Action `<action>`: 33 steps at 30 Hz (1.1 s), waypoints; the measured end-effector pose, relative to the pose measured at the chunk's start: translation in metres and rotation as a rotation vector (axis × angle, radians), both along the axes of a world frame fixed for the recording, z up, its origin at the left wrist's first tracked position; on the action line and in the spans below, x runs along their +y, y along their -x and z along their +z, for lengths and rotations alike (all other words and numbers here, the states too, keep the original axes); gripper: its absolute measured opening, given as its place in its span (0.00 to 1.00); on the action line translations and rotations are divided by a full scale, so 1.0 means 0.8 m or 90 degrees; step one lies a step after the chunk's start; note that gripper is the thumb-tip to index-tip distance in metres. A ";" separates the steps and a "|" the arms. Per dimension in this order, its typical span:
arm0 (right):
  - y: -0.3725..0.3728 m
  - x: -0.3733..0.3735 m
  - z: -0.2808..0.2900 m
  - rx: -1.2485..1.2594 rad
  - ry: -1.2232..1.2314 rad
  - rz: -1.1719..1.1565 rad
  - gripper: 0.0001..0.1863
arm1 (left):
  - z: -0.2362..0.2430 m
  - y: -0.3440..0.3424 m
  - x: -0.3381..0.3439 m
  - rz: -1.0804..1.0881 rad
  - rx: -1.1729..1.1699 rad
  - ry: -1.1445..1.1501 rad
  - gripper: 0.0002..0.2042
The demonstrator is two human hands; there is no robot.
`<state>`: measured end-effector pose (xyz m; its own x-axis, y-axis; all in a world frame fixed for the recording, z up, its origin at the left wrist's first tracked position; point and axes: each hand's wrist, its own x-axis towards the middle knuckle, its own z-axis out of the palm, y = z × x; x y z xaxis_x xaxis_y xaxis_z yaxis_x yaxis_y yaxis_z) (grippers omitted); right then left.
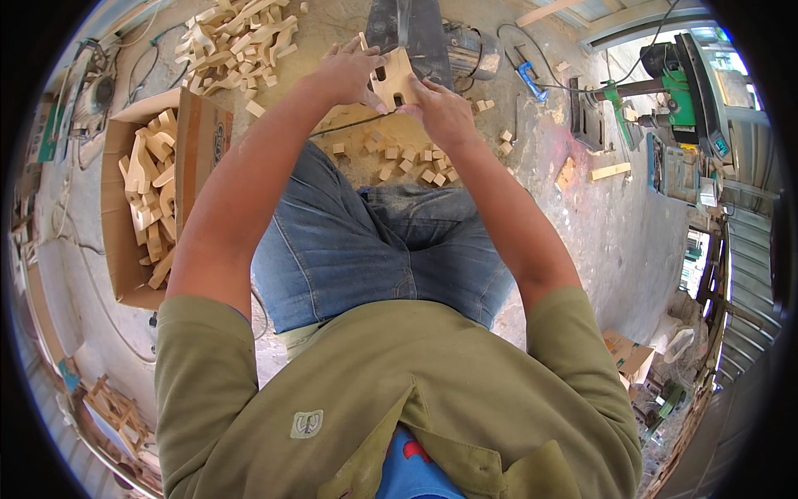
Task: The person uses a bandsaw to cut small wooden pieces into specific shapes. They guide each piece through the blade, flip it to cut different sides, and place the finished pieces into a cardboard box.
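Both hands hold a pale wooden piece (397,73) with cut-out notches, in front of a dark machine table (428,37). My left hand (347,75) grips its left side, thumb low and fingers over the upper edge. On the right side, my right hand (440,110) closes round the lower corner. A narrow upright metal strip (404,23) stands at the middle of the dark table, just beyond the piece. Whether the wood touches the table or the strip, I cannot tell.
Several cut wooden parts (241,37) are heaped at the far left. A cardboard box (198,141) beside my left arm holds more. Small wood blocks (407,158) lie in sawdust near my knees. Right of the table are a motor (474,51), a blue clamp-like tool (530,81) and a green machine (682,104).
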<state>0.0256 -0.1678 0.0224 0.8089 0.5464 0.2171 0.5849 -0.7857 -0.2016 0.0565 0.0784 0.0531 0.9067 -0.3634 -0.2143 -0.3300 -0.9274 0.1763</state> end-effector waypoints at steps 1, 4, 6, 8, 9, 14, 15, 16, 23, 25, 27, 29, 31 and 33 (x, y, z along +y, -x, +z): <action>0.000 0.002 0.000 0.008 0.015 -0.009 0.38 | 0.002 -0.001 0.001 -0.002 -0.001 -0.005 0.61; 0.005 0.008 0.004 0.011 0.006 -0.029 0.38 | 0.006 -0.003 0.003 0.001 0.010 0.005 0.61; 0.007 0.010 0.006 0.022 0.004 -0.043 0.37 | 0.007 -0.003 0.004 0.003 0.012 0.011 0.60; 0.008 0.012 0.005 0.027 0.000 -0.052 0.37 | 0.008 -0.003 0.005 0.004 0.016 0.012 0.60; 0.008 0.013 0.004 0.025 -0.003 -0.054 0.37 | 0.009 -0.004 0.005 0.004 0.017 0.011 0.60; 0.004 0.015 -0.006 -0.006 -0.033 -0.044 0.39 | 0.010 -0.007 0.007 -0.001 0.030 0.007 0.60; 0.004 0.015 -0.006 -0.006 -0.033 -0.047 0.39 | 0.010 -0.008 0.007 0.000 0.033 0.005 0.60; 0.005 0.015 -0.006 -0.007 -0.034 -0.050 0.38 | 0.010 -0.009 0.007 0.000 0.037 0.002 0.59; 0.005 0.018 -0.005 -0.001 -0.026 -0.052 0.38 | 0.009 -0.013 0.011 -0.004 0.036 0.017 0.60; 0.004 0.018 -0.007 -0.003 -0.020 -0.055 0.39 | 0.008 -0.014 0.011 -0.003 0.040 0.021 0.60; 0.003 0.017 -0.010 -0.019 -0.037 -0.038 0.38 | 0.008 -0.015 0.012 -0.003 0.040 0.021 0.60; 0.003 0.017 -0.011 -0.026 -0.043 -0.032 0.38 | 0.007 -0.016 0.012 -0.003 0.041 0.024 0.61; 0.003 0.018 -0.011 -0.024 -0.039 -0.035 0.38 | 0.006 -0.018 0.013 -0.005 0.042 0.029 0.61; 0.002 0.017 -0.011 -0.030 -0.039 -0.031 0.37 | 0.005 -0.019 0.014 -0.005 0.038 0.038 0.61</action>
